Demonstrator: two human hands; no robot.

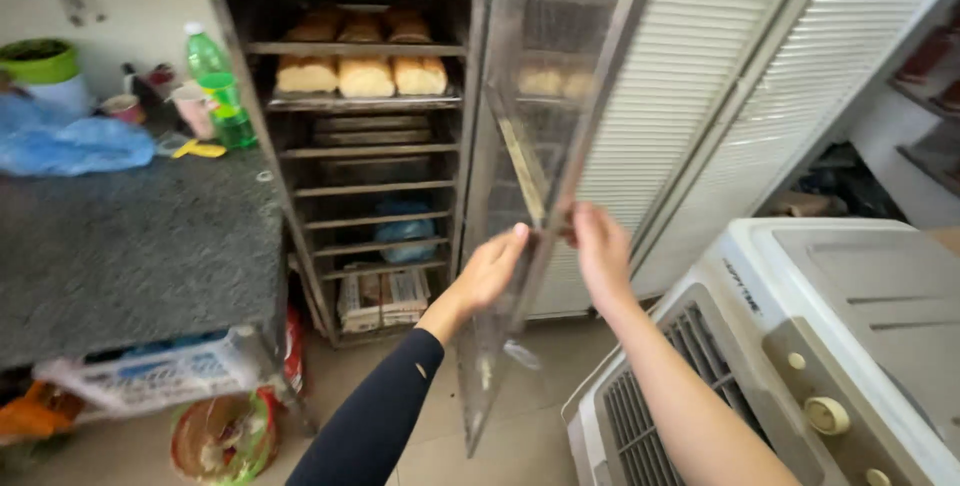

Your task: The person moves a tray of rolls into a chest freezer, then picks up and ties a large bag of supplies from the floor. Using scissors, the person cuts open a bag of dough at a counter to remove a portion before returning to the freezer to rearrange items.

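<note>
Both hands, left hand and right hand, clasped on mesh door edge: swing slowly, clear of cooler, loaves undisturbed.

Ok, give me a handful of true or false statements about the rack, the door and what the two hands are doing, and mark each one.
1. Both hands are on the edge of the mesh door. True: the left hand and right hand meet it from either side.
2. The rack holds no bread. False: loaves sit on its upper shelves.
3. A green bottle stands on the dark stone counter. True.
4. The door is fully shut. False: it stands swung open, edge toward the camera.
5. The white appliance with round knobs is left of the rack. False: it is at lower right, beside the right arm.
</note>
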